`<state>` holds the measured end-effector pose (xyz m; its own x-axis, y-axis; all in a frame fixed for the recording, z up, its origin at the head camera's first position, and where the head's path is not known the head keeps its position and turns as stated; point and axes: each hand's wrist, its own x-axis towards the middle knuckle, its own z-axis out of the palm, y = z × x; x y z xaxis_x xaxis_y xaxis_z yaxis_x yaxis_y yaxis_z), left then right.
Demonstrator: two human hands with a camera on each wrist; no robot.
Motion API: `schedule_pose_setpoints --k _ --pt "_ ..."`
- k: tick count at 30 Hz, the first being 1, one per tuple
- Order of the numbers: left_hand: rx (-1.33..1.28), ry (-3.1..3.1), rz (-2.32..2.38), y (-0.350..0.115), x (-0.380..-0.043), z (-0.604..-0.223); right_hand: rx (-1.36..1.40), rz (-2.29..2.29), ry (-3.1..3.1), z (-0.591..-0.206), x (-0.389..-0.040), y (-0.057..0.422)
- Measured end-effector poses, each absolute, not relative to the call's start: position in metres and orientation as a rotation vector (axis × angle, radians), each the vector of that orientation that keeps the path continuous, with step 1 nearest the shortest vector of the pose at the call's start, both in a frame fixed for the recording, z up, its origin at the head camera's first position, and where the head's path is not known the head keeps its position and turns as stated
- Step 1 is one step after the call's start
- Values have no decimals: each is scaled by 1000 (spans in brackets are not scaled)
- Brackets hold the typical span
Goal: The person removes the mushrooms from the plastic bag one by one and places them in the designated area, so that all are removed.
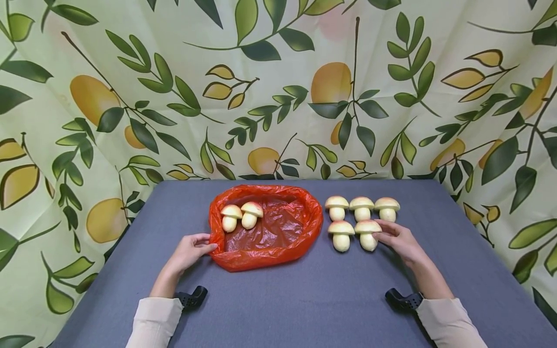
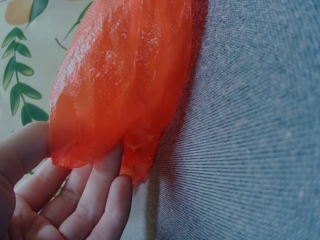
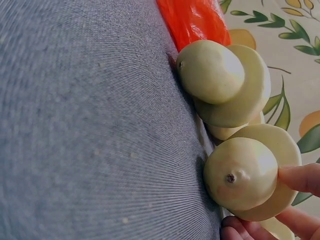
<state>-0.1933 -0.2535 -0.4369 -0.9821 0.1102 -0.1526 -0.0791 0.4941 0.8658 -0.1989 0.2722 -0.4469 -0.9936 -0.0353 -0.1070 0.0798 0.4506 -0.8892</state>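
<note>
A red plastic bag [image 1: 267,258] lies with its rim rolled open. Two toy mushrooms with pale stems and reddish-yellow caps, a left one [image 1: 230,218] and a right one [image 1: 252,215], rest inside its left part. My left hand [image 1: 191,251] pinches the bag's left edge; in the left wrist view the thumb is on one side of the red film [image 2: 120,85], fingers on the other. My right hand [image 1: 401,240] holds the front right toy mushroom [image 1: 367,235], thumb against its stem and fingers at the cap in the right wrist view. Beside it sits another mushroom [image 1: 341,236].
Behind the front pair, a row of three mushrooms, including a middle one [image 1: 361,209], stands right of the bag. A grey-blue cloth [image 1: 300,309] covers the table. A curtain [image 1: 278,96] printed with leaves and fruit hangs behind and at the sides.
</note>
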Motion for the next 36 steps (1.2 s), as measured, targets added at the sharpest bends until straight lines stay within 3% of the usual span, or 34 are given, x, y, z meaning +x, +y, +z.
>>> schedule_pose_setpoints --k 36 --pt "42 2542 1506 -253 -195 -438 9 -1542 2583 -435 -195 278"
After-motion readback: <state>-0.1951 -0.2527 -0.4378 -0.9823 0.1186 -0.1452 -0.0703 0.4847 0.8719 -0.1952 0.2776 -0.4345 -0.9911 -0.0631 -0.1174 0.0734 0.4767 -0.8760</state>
